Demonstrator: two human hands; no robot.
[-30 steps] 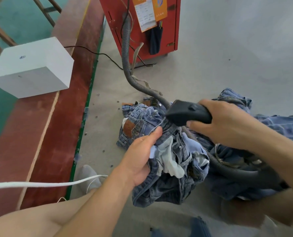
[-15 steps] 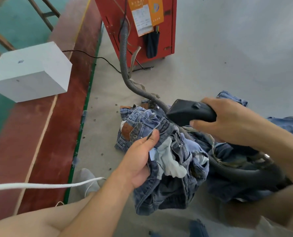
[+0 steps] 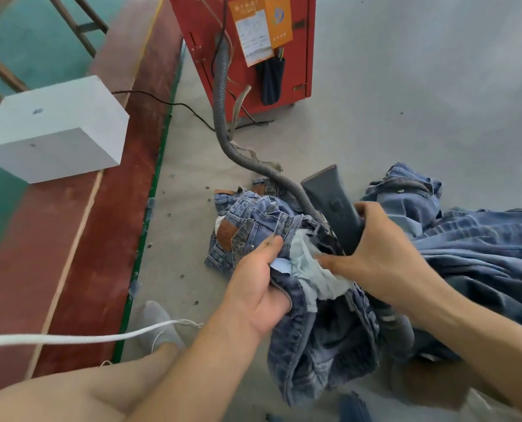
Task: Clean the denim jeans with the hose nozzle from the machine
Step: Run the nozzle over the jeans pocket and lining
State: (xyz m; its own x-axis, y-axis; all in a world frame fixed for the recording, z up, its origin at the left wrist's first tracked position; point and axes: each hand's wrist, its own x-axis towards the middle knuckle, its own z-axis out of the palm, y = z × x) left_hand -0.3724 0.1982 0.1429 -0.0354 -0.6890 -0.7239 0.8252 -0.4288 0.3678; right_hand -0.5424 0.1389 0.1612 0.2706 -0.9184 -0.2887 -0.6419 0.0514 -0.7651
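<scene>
Red machine (image 3: 253, 50) stands at the back on the concrete floor (image 3: 421, 102); its ribbed hose (image 3: 223, 123) runs down and across into the work area. Risk: hose lies over the pile, so a pull on the nozzle could drag or snag denim, or tug at the machine coupling.

Denim pile (image 3: 482, 239) lies right, loose. The worked jeans (image 3: 314, 330) are bunched between both hands with white pocket lining (image 3: 311, 269) turned out. Thin lining could get sucked into the mouth and block it.

Right hand (image 3: 384, 260) is clenched round the dark nozzle (image 3: 329, 196), mouth pointing up and away from the fabric, so nothing is being cleaned yet. Left hand (image 3: 256, 287) grips the waistband; a loose grip lets the cloth bunch.

White cord (image 3: 71, 338) crosses the leg, a possible snag.
</scene>
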